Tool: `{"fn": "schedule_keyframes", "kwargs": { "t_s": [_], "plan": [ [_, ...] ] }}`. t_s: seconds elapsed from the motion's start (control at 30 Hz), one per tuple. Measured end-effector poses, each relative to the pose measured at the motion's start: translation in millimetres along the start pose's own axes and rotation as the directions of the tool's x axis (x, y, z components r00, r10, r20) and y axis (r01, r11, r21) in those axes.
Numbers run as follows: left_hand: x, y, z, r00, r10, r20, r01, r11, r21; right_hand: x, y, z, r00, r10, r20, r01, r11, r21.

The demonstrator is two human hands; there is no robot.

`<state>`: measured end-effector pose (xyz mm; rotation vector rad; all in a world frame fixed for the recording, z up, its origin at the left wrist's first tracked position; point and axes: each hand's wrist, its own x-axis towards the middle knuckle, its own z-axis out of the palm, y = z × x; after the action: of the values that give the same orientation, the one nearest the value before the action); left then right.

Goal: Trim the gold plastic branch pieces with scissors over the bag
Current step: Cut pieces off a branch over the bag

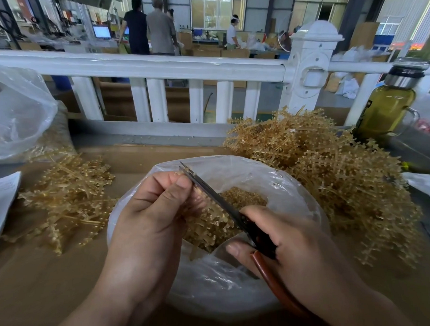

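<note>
My left hand [151, 209] grips a gold plastic branch piece [207, 226] above the open clear plastic bag [293, 190]. My right hand [291, 246] holds scissors [212, 199] with dark and brown handles. The blades point up and to the left, with their tips by my left fingertips at the branch's top end. Small gold trimmings [242, 195] lie inside the bag.
A large heap of gold branches [330, 171] lies to the right, a smaller pile [69, 194] to the left. A clear bag [18, 112] sits far left, a bottle of yellow liquid [386, 105] at back right, a white railing [163, 66] behind. People stand far off.
</note>
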<state>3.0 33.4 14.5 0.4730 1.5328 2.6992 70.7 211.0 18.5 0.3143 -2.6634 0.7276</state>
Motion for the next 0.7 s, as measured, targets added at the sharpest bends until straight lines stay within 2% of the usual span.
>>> {"fn": "schedule_keyframes", "kwargs": {
  "t_s": [0.7],
  "plan": [
    [-1.5,-3.5,2.1,1.000,-0.027,0.001,0.027,0.998,-0.056,1.4,-1.5,-2.8,0.999,0.012,0.036,-0.012,1.000,-0.001]
  ]
}}
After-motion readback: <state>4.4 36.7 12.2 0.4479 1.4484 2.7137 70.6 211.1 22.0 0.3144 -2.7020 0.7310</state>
